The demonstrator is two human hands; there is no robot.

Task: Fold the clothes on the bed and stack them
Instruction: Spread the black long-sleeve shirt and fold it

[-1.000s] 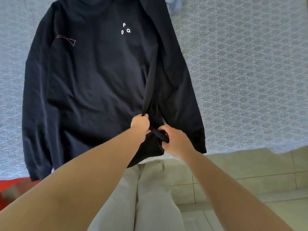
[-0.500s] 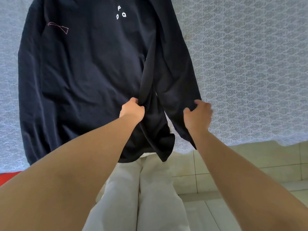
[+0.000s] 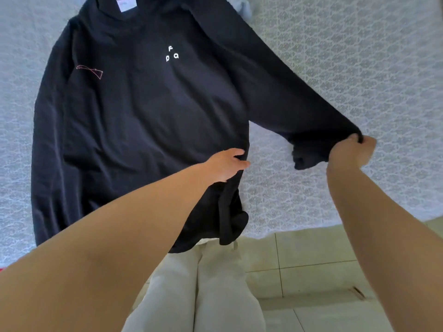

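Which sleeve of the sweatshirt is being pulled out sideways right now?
The sleeve on the picture's right: the right hand grips its cuff and holds it stretched away from the body. The other sleeve lies flat along the sweatshirt's left side, untouched.

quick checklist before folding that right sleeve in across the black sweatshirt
1. Right hand grips the cuff of the right sleeve: ok.
2. Left hand rests on the black long-sleeved sweatshirt at its side edge: ok.
3. Right sleeve pulled out straight: ok.
4. Hem flat: not ok, bunched over the bed edge.
5. Left sleeve flat along the body: ok.
6. Back layer smooth on the white lace bedspread: cannot tell.
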